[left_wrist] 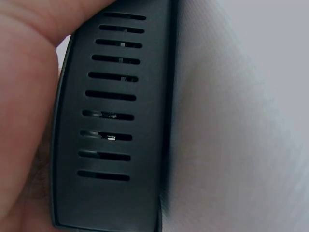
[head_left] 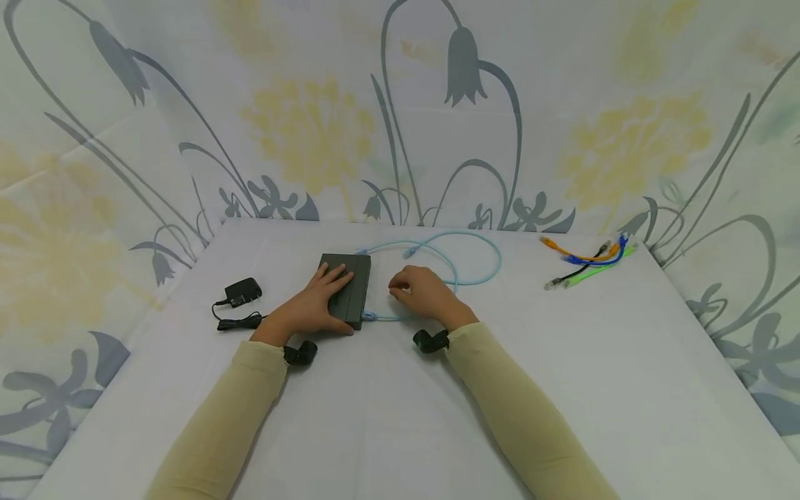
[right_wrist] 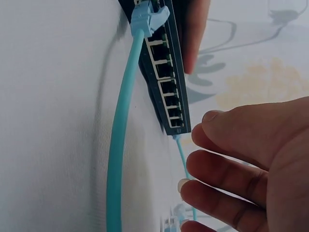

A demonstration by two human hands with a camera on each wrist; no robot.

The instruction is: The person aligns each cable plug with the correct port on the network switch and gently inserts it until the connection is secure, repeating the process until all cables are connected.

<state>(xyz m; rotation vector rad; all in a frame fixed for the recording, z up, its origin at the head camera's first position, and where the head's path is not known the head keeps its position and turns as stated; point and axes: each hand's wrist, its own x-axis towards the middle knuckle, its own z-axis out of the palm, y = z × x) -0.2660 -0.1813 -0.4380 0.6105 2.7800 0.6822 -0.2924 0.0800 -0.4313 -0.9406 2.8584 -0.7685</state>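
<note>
A dark network switch point(head_left: 353, 292) lies on the white-covered table. My left hand point(head_left: 319, 295) rests on its top with spread fingers, the thumb along its near edge. In the left wrist view the slotted side of the switch point(left_wrist: 108, 116) shows beside the hand. A light blue Ethernet plug point(right_wrist: 144, 20) sits in a port at the near end of the port row; several other ports show no plug. To the right of the switch, my right hand point(head_left: 426, 292) hovers with loosely bent fingers and nothing in them. Another light blue plug point(head_left: 410, 252) lies beyond that hand.
Light blue cable point(head_left: 494, 253) loops behind the right hand. A black power adapter point(head_left: 242, 292) with its bundled cord point(head_left: 239, 323) lies left of the switch. Short orange, blue, black and green cables point(head_left: 590, 260) lie at the back right. A flower-patterned curtain point(head_left: 425, 139) closes off the back.
</note>
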